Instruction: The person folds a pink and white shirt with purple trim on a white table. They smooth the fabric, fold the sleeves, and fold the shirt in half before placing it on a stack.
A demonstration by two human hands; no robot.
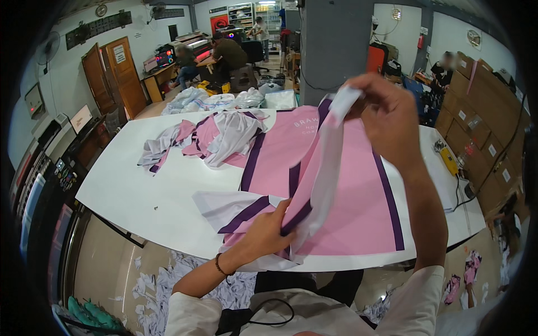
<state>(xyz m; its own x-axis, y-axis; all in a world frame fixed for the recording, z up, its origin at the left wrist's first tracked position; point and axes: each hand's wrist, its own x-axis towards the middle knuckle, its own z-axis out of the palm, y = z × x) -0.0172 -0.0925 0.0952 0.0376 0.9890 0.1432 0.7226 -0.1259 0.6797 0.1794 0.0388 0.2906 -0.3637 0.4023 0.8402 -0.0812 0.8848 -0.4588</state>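
Observation:
My right hand [388, 117] is raised over the far part of the table and pinches the white upper end of a pink fabric piece [330, 164] with dark purple bands. Lower down, my left hand [267, 233] grips the same piece near the table's front edge, with a white-and-purple flap spread to its left. The cloth hangs folded between both hands, its pale side partly showing. Beneath it a large pink fabric panel [357, 218] lies flat, edged in purple and bearing white lettering. Crumpled pink-and-white fabric pieces [231, 134] lie at the back left.
The white table [159, 185] has a yellow corded tool [449, 159] at its right side. Cardboard boxes [479, 122] are stacked beyond. Plastic bags [214, 101] lie behind the table, before a grey column [323, 46]. Pale scraps [168, 290] cover the floor. Several people are in the background.

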